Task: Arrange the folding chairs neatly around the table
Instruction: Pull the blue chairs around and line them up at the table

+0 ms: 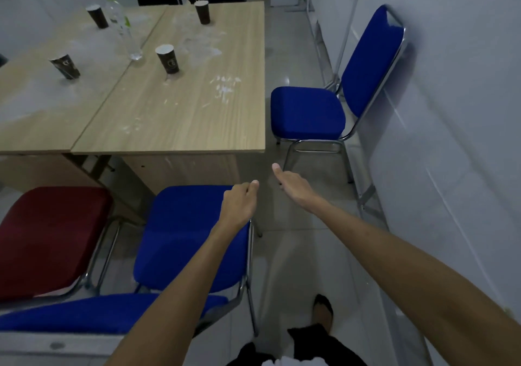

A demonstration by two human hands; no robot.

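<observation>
1. Blue padding covers the near chair at lower centre, its seat pointing at the wooden table that fills the upper left.
2. Left hand hangs over that seat's right front corner, fingers loosely curled, holding nothing.
3. Right hand reaches out above the floor, fingers hidden, nothing visibly held.
4. Another blue chair stands against the wall at right; a red chair sits at lower left.
5. Paper cups and a clear bottle stand on the table.
</observation>
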